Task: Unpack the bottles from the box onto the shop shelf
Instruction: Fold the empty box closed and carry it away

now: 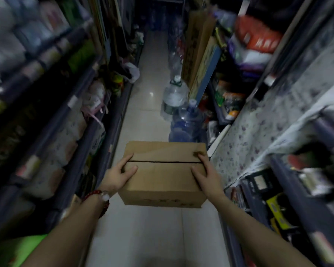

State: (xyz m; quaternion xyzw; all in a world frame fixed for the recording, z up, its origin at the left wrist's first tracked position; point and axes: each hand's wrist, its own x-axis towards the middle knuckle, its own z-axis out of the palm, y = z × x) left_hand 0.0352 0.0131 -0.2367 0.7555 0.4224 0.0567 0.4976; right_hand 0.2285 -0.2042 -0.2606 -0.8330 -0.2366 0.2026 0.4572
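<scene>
Cardboard, plain brown, makes up the box, which is held above the aisle floor at 12 o'clock from the body. It is clasped at both ends by the left hand and right hand. Its flaps are shut, so no bottles are seen. It should probably be set down and opened next.

Floor: pale tiles | two water jugs standing beside right shelf | left shelf opposite the jugs
</scene>
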